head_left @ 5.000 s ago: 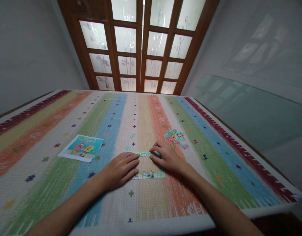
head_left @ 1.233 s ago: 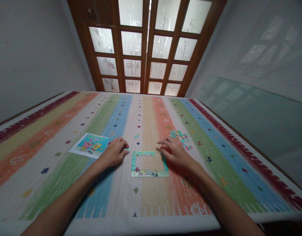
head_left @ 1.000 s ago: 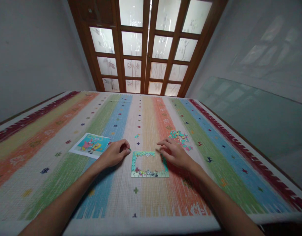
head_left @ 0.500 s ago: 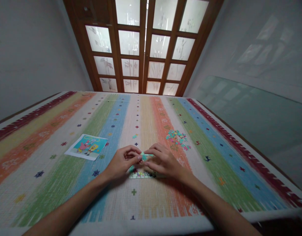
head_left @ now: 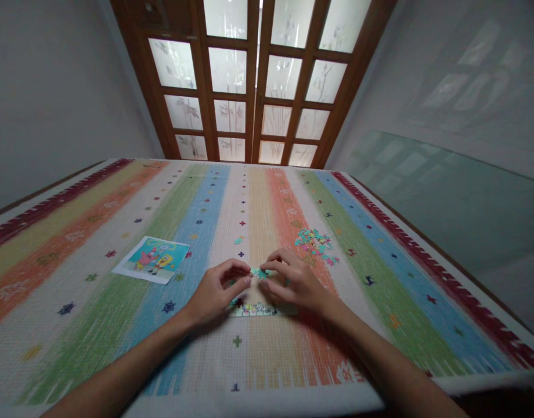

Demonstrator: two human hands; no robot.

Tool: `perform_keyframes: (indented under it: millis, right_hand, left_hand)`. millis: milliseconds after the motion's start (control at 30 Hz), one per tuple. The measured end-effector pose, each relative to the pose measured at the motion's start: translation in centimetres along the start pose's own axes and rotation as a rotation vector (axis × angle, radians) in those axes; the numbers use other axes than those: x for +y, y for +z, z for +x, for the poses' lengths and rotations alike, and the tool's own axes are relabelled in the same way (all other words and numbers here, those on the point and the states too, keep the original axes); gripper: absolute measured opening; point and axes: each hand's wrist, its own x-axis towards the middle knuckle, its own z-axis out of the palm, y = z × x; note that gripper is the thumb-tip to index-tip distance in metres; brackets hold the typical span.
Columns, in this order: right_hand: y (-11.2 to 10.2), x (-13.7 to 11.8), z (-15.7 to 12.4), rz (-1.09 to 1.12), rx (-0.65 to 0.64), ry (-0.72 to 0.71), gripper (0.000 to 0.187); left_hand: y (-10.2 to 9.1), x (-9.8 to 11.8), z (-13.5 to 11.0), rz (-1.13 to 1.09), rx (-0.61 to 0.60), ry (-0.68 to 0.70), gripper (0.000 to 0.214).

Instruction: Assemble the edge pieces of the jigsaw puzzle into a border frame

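My left hand (head_left: pixel 221 290) is curved over the left side of a partly assembled jigsaw puzzle (head_left: pixel 252 309). Its thumb and index tips are a little apart, with nothing visible between them. Facing it, my right hand (head_left: pixel 295 281) bends its fingers around a small teal puzzle piece (head_left: pixel 259 273). Whether that piece is joined to others is hard to see, since the fingers cover part of it. The puzzle's lower row shows along its near edge; both hands hide much of the rest.
Loose puzzle pieces (head_left: pixel 316 245) lie in a heap to the right, and a small teal one (head_left: pixel 238 240) lies farther back. A printed cartoon picture (head_left: pixel 156 259) rests at left on the striped cloth (head_left: pixel 267 354). Wooden glazed doors (head_left: pixel 253 87) stand beyond the table.
My fingertips have drawn slightly apart from each other; the right hand has shifted a little to the right. More of the teal piece between them shows.
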Motion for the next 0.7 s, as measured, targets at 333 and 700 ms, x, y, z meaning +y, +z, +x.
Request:
perform_keyframes:
  millis: [333, 700]
  right_hand:
    - [-1.3, 2.9, -1.2, -0.092, -0.180, 0.213, 0.013]
    - [-1.1, 2.9, -1.4, -0.094, -0.218, 0.221, 0.011]
  left_hand:
    - [-0.4, -1.3, -0.3, 0.488, -0.080, 0.369, 0.014]
    - [-0.4, -1.8, -0.7, 0.603, -0.171, 0.438, 0.019]
